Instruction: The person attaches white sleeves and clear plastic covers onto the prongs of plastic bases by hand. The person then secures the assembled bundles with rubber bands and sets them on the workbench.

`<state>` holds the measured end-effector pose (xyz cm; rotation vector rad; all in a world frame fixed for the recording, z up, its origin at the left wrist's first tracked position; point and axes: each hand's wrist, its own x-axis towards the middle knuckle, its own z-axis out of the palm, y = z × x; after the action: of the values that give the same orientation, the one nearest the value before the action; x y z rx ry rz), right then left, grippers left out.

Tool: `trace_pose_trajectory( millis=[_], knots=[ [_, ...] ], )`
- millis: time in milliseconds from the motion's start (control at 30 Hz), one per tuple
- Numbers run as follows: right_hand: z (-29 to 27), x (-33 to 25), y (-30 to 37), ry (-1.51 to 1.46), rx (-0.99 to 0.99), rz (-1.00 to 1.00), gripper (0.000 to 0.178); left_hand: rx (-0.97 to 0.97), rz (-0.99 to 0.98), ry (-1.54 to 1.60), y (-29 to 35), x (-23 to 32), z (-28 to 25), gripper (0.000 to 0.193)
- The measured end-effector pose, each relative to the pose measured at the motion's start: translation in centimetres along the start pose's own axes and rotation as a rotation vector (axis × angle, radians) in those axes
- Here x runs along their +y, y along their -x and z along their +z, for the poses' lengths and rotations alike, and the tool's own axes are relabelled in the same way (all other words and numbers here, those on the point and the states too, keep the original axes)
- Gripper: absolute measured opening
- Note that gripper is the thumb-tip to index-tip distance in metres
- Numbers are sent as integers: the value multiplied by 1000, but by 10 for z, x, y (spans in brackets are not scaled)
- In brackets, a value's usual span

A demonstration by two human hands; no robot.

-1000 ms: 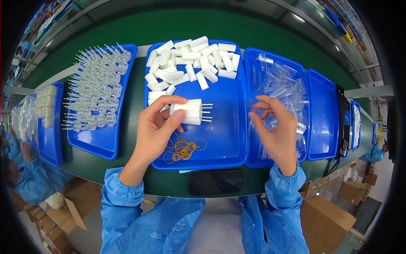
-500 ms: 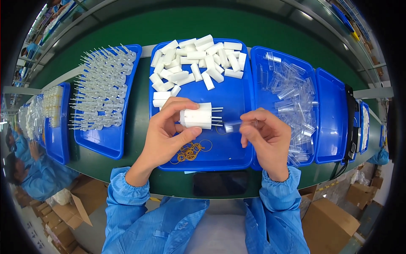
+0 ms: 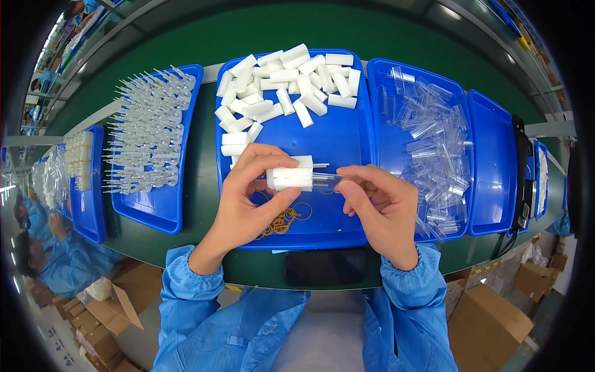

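Note:
My left hand (image 3: 243, 197) is closed around a bundle of white foam-like blocks (image 3: 292, 178), held sideways over the middle blue tray. Thin pale rods (image 3: 321, 165) stick out of the bundle's right end. Pinched in my right hand (image 3: 385, 214) is a clear plastic sleeve (image 3: 325, 181), whose left end reaches the bundle and surrounds some of the rods. How far it goes in cannot be made out. Under my left hand lies a small heap of tan rubber bands (image 3: 282, 223).
The middle blue tray (image 3: 347, 139) holds many white blocks (image 3: 283, 75) at its far side. A right tray carries clear sleeves (image 3: 434, 139); a left one has rows of white nozzle-like parts (image 3: 149, 133). A dark flat device (image 3: 325, 268) lies near the table edge. Another person (image 3: 68, 248) sits far left.
My right hand has moved left, bringing the clear sleeve from beside the rods to around some of them at the bundle's end. My left hand keeps its hold.

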<state>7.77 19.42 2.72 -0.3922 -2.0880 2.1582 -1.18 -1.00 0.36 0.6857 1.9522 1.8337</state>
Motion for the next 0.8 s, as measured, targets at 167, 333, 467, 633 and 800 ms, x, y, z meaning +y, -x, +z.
trace_pose_trajectory(
  millis=[167,333,467,633,800],
  knots=[
    [-1,3,0,64,-15,-123,17,-14,-32,-37,2,3,-2,32],
    [2,2,1,148,16,-135,17,10,-6,-44,3,2,-2,29],
    [4,3,1,168,36,-136,17,21,-31,-47,3,3,-2,28],
    [8,5,1,184,85,-170,17,62,-11,-28,3,0,0,27],
    [6,7,2,122,79,-114,18,43,-5,-20,3,1,0,26]
  ],
)
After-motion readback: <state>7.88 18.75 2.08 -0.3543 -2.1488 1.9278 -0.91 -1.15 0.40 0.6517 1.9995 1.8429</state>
